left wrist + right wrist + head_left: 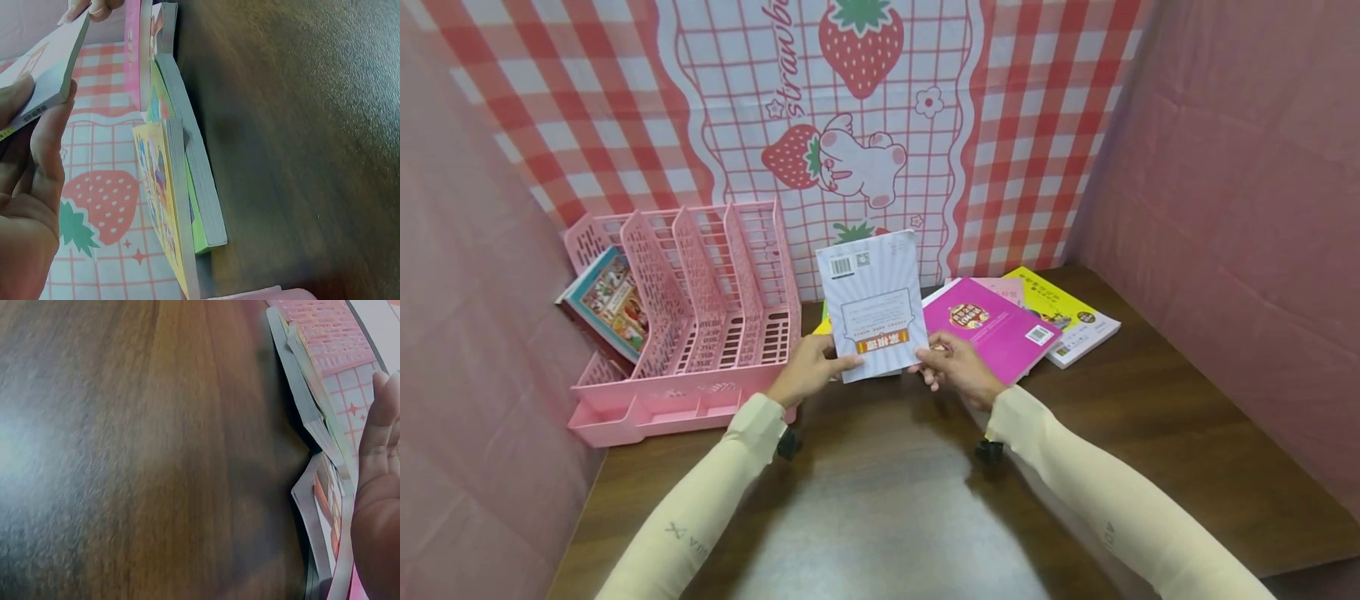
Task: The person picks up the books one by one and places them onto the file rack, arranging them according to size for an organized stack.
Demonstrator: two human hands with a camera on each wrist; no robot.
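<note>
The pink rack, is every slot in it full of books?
No, in the head view the pink rack holds only one book in its leftmost slot; the other slots show bare plastic.

One head view from above, two wrist views down at table level.
The head camera looks forward and down across the wooden table (880,500) toward the strawberry backdrop (850,125). The left wrist camera sits close beside the left hand (28,206), facing the backdrop along the stacked books (187,187). The right wrist camera skims the tabletop, sharing those book edges (312,425).
</note>
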